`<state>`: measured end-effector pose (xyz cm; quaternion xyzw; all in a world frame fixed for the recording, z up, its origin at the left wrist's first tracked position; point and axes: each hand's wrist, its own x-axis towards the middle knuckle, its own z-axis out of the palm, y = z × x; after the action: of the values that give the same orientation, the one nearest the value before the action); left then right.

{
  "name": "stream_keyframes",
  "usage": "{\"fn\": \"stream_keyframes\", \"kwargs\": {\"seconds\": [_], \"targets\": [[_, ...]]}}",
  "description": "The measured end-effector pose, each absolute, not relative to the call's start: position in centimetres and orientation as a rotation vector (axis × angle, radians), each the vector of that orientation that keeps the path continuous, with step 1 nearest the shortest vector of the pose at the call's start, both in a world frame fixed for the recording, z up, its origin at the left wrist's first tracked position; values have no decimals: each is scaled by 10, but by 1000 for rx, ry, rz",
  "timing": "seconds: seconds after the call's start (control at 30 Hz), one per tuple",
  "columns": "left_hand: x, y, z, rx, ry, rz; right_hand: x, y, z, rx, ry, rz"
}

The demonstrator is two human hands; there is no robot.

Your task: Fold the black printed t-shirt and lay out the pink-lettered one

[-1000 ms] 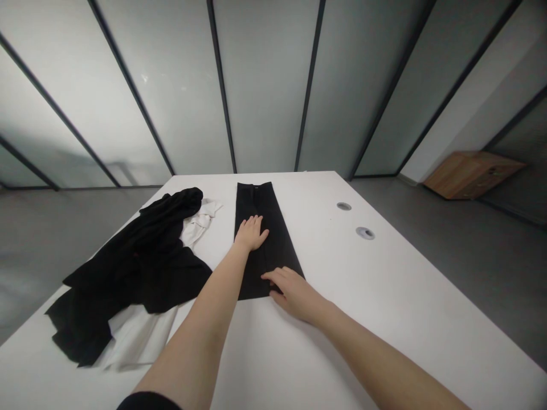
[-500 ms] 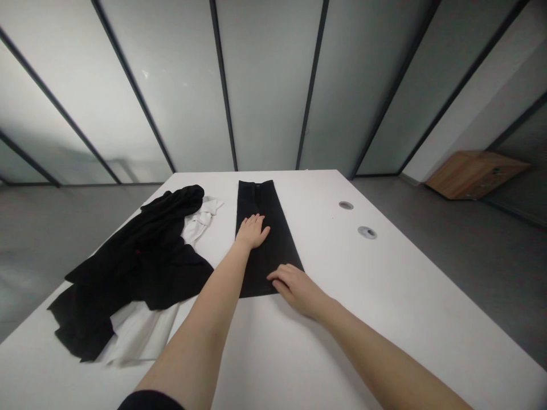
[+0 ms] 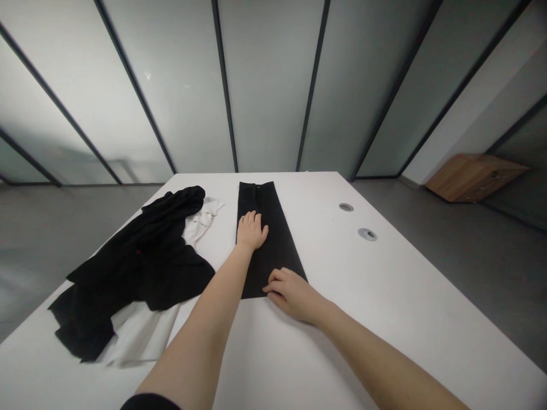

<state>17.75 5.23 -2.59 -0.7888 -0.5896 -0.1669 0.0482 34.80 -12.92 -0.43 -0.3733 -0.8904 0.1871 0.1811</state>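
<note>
A black garment (image 3: 280,242), folded into a long flat strip, lies lengthwise in front of me. Its far end shows a short slit and a small label; whether it is trousers or a skirt I cannot tell. My left hand (image 3: 252,230) rests flat on its middle, fingers stretched forward and thumb out to the side. At the near edge, my right hand (image 3: 290,290) has its fingers bent, with thumb and forefinger close together at the cloth. The exact contact under those fingertips is hidden.
Crumpled black clothing (image 3: 149,250) lies on the left of the white table (image 3: 363,313), with white cloth (image 3: 143,336) partly under it. Two round cable grommets (image 3: 367,234) sit in the tabletop at right. Beyond stand frosted glass panels (image 3: 269,85) and a wooden cabinet (image 3: 474,176).
My right hand has shifted slightly left and toward me, down to the garment's near edge. My left hand stays on the garment almost in place, its fingers a little farther forward.
</note>
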Motion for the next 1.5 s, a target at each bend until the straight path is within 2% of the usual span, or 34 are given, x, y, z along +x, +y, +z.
{"fn": "stream_keyframes", "kwargs": {"seconds": [0.2,0.53,0.73,0.87,1.07,1.33,1.5], "targets": [[176,49,-29,-2375,-2009,-361,349,-130,1,-968,-2523,561],[173,52,-26,-2461,-2027,-197,340,-144,6,-1018,-2657,477],[174,50,-28,-2468,-1993,-154,338,-145,14,-925,-2696,533],[176,42,-31,-2494,-1974,-163,336,-144,13,-837,-2644,610],[181,34,-34,-2462,-2006,-255,329,-146,-4,-894,-2635,513],[182,36,-31,-2494,-2029,-294,328,-161,4,-802,-2784,681],[180,37,-36,-2491,-2069,-537,321,-163,9,-697,-2760,727]]}}
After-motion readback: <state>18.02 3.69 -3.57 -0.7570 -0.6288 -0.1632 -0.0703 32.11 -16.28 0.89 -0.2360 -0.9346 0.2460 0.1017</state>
